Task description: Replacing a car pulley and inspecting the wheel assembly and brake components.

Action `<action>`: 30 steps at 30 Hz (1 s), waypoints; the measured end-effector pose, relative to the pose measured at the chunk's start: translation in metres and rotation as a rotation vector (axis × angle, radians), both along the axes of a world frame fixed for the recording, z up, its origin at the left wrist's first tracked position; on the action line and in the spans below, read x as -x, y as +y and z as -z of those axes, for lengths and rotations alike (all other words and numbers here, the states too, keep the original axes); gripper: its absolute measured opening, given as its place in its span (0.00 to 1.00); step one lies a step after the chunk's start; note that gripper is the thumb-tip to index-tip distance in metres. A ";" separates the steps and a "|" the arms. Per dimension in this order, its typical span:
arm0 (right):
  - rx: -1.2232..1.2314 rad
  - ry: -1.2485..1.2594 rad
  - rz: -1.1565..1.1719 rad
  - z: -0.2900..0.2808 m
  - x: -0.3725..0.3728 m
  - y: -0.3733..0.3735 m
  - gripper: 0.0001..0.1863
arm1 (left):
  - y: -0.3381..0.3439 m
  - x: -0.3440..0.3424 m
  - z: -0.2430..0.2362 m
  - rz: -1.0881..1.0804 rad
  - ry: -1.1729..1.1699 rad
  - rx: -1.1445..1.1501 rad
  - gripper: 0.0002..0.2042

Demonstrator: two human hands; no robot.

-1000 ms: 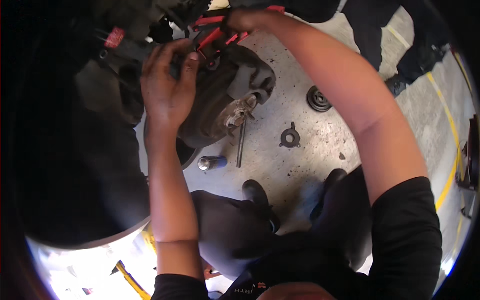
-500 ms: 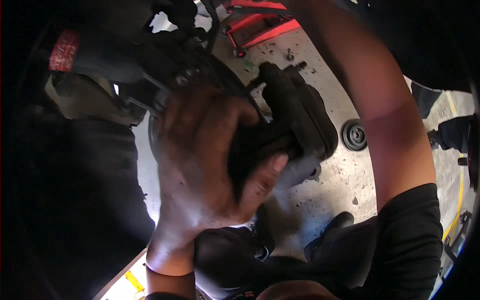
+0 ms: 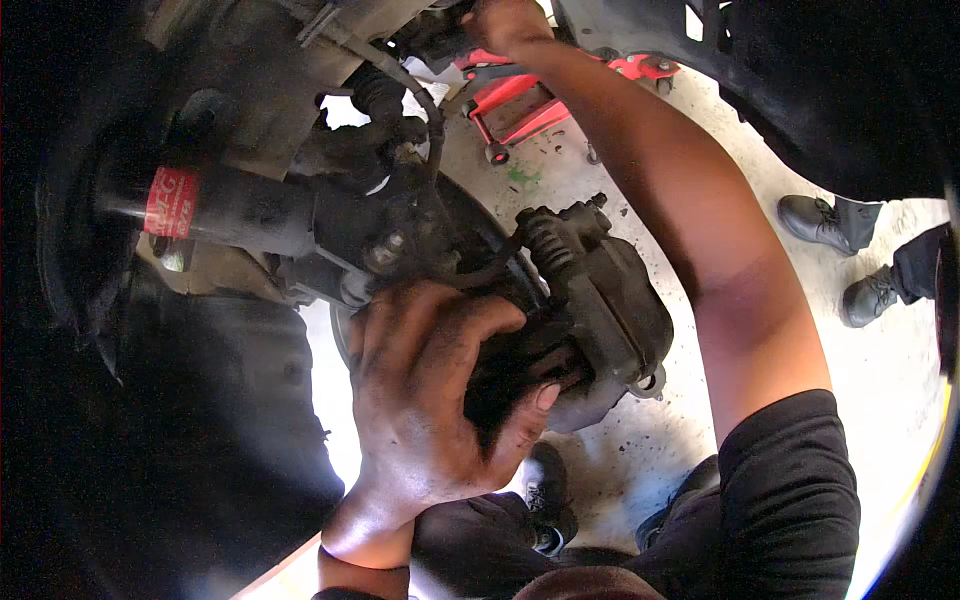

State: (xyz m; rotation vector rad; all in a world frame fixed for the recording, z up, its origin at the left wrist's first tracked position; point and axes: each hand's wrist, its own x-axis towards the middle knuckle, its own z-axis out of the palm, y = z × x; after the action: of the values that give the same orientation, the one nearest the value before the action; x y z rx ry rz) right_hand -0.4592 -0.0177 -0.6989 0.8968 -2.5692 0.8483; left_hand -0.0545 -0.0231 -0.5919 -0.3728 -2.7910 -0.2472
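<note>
My left hand (image 3: pixel 420 400) has its fingers curled over the dark brake assembly, its thumb beside the brake caliper (image 3: pixel 610 300). A shock strut (image 3: pixel 250 215) with a red label lies to the upper left, above my hand, with a brake hose (image 3: pixel 430 120) running up near it. My right hand (image 3: pixel 500 22) reaches far up to the top edge among dark underbody parts, its fingers curled on something I cannot make out. A black wheel arch liner (image 3: pixel 200 400) fills the left side.
A red floor jack (image 3: pixel 525 125) is on the speckled floor (image 3: pixel 680 400) beyond the caliper. At right, another person's boots (image 3: pixel 820 225) and dark trouser legs stand near the car body (image 3: pixel 840 120). My own boots are below the assembly.
The view has moved in closer under the wheel arch. My left hand has moved down onto the brake assembly; my right hand has reached further up. The other person's boots have come into view.
</note>
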 end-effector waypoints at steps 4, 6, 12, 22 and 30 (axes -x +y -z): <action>0.297 0.045 0.135 -0.010 -0.034 0.008 0.16 | -0.001 -0.003 0.001 -0.025 -0.033 0.002 0.23; 0.304 0.022 0.057 -0.010 -0.035 0.015 0.17 | 0.000 -0.003 0.002 -0.023 0.004 -0.036 0.23; 0.640 0.042 0.147 -0.005 -0.041 0.000 0.17 | 0.000 -0.005 0.003 -0.033 -0.036 -0.075 0.24; 0.731 -0.078 0.203 -0.013 -0.049 -0.004 0.14 | -0.007 -0.005 0.006 -0.006 -0.042 -0.076 0.23; 0.604 0.263 0.139 0.003 -0.033 -0.004 0.13 | -0.003 -0.005 0.004 0.004 -0.068 -0.105 0.23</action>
State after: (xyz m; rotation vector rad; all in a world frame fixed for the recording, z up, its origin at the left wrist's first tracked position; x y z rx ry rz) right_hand -0.4266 -0.0218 -0.7023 0.5863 -1.9472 1.2660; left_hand -0.0493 -0.0257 -0.5954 -0.3507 -2.8295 -0.4135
